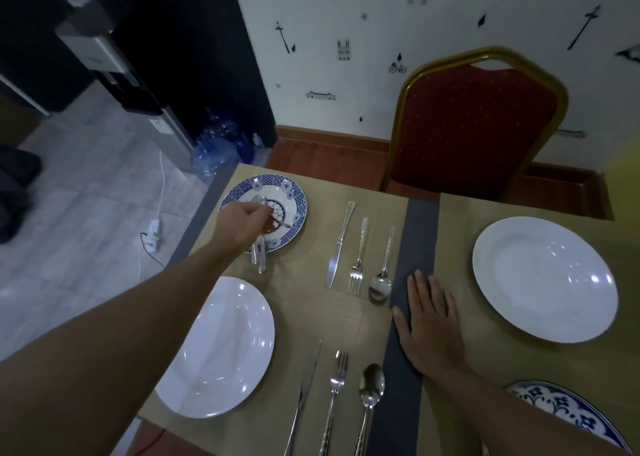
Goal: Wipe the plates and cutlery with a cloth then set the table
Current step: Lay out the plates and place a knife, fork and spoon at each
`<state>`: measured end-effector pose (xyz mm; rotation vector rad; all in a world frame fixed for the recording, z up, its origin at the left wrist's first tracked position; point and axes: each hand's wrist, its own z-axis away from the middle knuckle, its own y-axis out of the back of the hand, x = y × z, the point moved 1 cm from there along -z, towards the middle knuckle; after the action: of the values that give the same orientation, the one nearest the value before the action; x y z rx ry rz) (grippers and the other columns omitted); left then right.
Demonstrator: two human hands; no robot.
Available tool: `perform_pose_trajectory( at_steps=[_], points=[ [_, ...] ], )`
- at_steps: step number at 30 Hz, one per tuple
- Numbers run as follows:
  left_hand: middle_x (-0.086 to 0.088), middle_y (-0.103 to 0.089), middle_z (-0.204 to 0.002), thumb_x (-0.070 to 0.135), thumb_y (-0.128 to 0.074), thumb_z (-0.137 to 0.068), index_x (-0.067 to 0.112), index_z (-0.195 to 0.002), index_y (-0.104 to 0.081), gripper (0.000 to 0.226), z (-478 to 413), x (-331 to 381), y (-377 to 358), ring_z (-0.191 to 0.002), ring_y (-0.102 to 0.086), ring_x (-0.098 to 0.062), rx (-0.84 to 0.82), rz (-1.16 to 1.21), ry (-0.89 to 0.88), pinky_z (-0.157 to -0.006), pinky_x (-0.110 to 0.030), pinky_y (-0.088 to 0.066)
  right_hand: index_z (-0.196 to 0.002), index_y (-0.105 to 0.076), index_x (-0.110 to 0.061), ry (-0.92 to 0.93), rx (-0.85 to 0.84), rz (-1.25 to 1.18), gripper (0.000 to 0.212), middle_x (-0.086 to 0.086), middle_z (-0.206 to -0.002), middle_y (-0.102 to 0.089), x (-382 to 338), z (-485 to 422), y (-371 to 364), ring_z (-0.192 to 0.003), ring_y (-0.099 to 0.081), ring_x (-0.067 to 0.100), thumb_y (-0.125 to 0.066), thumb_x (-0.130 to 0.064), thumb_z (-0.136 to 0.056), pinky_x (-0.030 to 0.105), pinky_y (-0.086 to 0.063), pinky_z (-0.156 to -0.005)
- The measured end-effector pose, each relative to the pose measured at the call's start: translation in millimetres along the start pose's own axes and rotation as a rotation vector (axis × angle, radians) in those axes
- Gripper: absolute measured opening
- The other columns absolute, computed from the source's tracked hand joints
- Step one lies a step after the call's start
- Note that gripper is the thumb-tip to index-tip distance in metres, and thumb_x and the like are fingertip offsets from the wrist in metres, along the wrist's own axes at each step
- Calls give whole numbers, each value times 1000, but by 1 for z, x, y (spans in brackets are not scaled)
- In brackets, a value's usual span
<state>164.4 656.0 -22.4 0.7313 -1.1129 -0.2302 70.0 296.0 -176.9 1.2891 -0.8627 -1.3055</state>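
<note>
A person's view down onto a dining table covered with tan mats and a dark strip running between them.

The left hand reaches to the table's far left corner, over a blue plate. Its fingers are curled around a bunch of cutlery. The handles stick out below the hand, past the plate's near rim. How many pieces it holds cannot be told.

The right hand lies flat, palm down, on the dark strip, with its fingers straight and slightly spread. It holds nothing.

A white plate sits near the person on the left. Right of it lie a near knife, near fork and near spoon, side by side. Farther away, right of the blue plate, lie a far knife, far fork and far spoon.

A second white plate sits on the right mat. Part of another blue-patterned plate shows at the bottom right edge.

A red chair with a gold frame stands at the far side of the table. Blue water bottles sit on the floor beyond the table's far left corner.
</note>
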Motion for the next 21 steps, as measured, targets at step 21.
perform_pose_trajectory(
  at_steps=[21],
  points=[
    [3, -75, -101, 27, -72, -91, 12, -113, -76, 27, 49, 116, -55, -75, -64, 3, -72, -159, -397, -67, -12, -46, -168, -6, -19, 86, -134, -266, 70, -2, -176, 2, 28, 18, 70, -162, 5, 17, -28, -52, -111, 32, 2, -128]
  ],
)
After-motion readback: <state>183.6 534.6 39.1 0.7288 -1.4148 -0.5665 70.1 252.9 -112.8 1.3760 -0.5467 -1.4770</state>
